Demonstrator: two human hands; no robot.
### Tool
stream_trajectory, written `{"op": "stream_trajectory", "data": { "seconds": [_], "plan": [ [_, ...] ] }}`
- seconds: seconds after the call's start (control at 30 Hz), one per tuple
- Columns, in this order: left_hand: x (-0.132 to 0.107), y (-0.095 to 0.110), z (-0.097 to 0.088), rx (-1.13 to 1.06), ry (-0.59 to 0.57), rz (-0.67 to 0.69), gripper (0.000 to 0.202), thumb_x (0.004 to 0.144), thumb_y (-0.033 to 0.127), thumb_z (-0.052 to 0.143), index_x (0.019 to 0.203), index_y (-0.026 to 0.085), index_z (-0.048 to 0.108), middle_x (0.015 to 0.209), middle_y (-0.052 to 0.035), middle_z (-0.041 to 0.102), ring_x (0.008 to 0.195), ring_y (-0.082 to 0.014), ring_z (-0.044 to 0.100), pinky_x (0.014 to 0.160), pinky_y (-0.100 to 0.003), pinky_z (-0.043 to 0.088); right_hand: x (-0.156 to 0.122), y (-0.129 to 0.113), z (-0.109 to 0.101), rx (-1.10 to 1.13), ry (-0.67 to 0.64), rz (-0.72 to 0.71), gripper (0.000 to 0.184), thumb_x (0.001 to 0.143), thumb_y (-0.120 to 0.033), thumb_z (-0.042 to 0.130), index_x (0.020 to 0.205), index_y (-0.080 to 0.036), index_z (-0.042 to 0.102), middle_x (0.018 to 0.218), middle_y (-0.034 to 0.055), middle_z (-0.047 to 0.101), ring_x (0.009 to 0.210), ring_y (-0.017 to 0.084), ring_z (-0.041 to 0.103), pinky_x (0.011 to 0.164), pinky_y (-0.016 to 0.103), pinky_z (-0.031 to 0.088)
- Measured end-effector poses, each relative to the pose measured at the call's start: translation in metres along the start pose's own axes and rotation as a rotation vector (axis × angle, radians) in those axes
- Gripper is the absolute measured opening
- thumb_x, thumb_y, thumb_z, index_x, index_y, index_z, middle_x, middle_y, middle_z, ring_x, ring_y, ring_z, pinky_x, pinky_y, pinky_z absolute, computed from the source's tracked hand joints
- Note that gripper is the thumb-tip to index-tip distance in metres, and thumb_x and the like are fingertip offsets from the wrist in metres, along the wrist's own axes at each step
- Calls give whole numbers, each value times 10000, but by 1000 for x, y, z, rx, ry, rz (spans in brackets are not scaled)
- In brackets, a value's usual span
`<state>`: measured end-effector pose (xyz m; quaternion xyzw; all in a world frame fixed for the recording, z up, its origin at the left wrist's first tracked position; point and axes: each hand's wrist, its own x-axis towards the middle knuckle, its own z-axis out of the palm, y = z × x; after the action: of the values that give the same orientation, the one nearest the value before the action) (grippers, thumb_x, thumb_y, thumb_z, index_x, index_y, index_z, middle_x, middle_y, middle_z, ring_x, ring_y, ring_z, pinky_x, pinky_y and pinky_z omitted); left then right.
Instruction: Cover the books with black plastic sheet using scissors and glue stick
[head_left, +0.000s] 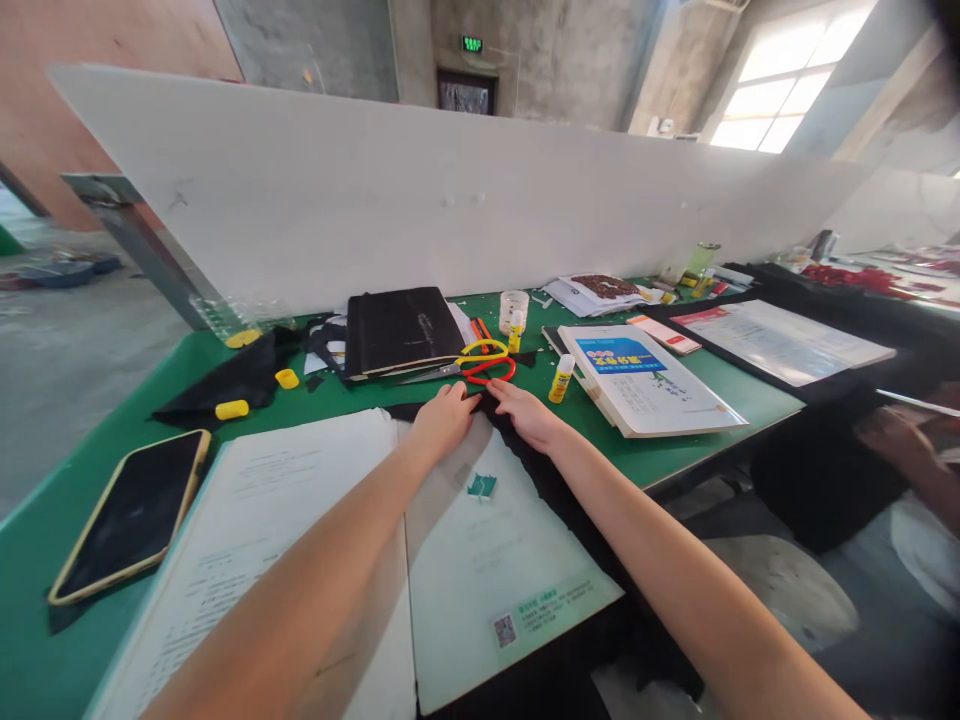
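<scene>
An open book [300, 500] lies in front of me, its pale green cover [517, 560] spread out to the right over black cloth [555, 480]. At the cover's top edge, my left hand [444, 420] and my right hand [529, 415] are close together. Both have their fingers bent and pressed together on the cloth's edge, where it folds over the cover; the exact grip is partly hidden. Just beyond my fingertips are scissors [480, 366] with red and yellow handles. A yellow glue stick [561, 380] stands upright to the right of them.
A phone [131, 515] lies at the left, near yellow caps [232, 410] and black cloth scraps [232, 375]. Behind are a black-covered book [401, 330], another glue stick [516, 330] and a clear jar [514, 305]. White books [649, 385] lie right; another person's hand [900, 440] shows beyond.
</scene>
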<state>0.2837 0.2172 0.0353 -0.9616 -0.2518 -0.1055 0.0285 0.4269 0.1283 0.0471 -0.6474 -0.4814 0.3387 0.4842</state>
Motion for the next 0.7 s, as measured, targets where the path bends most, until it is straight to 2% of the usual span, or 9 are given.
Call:
{"op": "stream_trajectory", "data": {
  "seconds": [0.07, 0.13, 0.2, 0.27, 0.33, 0.4, 0.47, 0.6, 0.7],
  "plan": [
    [0, -1, 1, -4, 15, -10, 374, 903, 208, 399, 1245, 218, 550, 1053, -93, 506, 1006, -237, 479, 793, -324, 456, -13, 0, -2, -40, 71, -68, 544, 692, -88, 375, 1193, -141, 583, 1269, 76, 586, 1140, 160, 549, 985, 277, 412],
    [-1, -1, 2, 3, 19, -5, 372, 904, 223, 408, 1250, 206, 546, 1046, -95, 509, 1005, -234, 478, 789, -318, 454, -29, -1, -8, -88, 192, -114, 395, 746, -125, 356, 1025, -153, 634, 1050, 80, 665, 935, 165, 616, 896, 297, 459],
    [-2, -1, 2, 5, 15, 1, 357, 915, 234, 396, 1235, 210, 554, 1044, -91, 515, 993, -220, 482, 801, -309, 447, -44, -2, -20, -173, 457, -159, 274, 778, -186, 381, 932, -178, 607, 867, 62, 644, 748, 165, 598, 754, 315, 488],
    [-3, 0, 1, -6, 17, -12, 348, 926, 232, 370, 1217, 218, 561, 1054, -85, 519, 974, -206, 488, 786, -296, 446, -50, -3, -36, -250, 804, -235, 245, 767, -242, 458, 994, -186, 533, 938, 75, 600, 765, 168, 576, 692, 313, 483],
    [-4, 2, 0, -28, 37, -36, 340, 933, 232, 353, 1197, 218, 567, 1058, -82, 522, 972, -203, 491, 762, -289, 447, -45, -1, -51, -294, 961, -281, 442, 737, -297, 544, 1148, -182, 428, 1143, 128, 530, 931, 197, 565, 716, 324, 487],
    [-3, 5, -1, -54, 56, -66, 327, 948, 268, 337, 1165, 217, 576, 1043, -82, 526, 985, -211, 492, 746, -292, 448, -33, 3, -64, -316, 867, -251, 648, 721, -361, 595, 1272, -172, 310, 1274, 170, 454, 1059, 229, 535, 754, 351, 494],
    [-2, 8, 0, -79, 68, -113, 323, 958, 352, 339, 1122, 222, 585, 1025, -79, 528, 992, -220, 497, 730, -298, 449, -18, 10, -72, -371, 688, -147, 678, 725, -394, 613, 1283, -158, 310, 1234, 173, 499, 1030, 249, 561, 773, 389, 494],
    [2, 11, 2, -100, 47, -189, 397, 873, 542, 477, 1079, 218, 576, 1014, -79, 525, 966, -246, 519, 703, -315, 454, 2, 19, -76, -597, 499, 25, 263, 746, -306, 601, 956, -161, 535, 843, 86, 607, 812, 254, 612, 751, 435, 480],
    [3, 11, 3, -110, 38, -208, 453, 831, 573, 528, 1106, 215, 560, 1014, -84, 523, 958, -256, 528, 720, -329, 454, 9, 11, -70, -408, 511, -63, 215, 732, -262, 609, 927, -181, 566, 697, 15, 574, 699, 207, 604, 695, 390, 494]
  ]
}}
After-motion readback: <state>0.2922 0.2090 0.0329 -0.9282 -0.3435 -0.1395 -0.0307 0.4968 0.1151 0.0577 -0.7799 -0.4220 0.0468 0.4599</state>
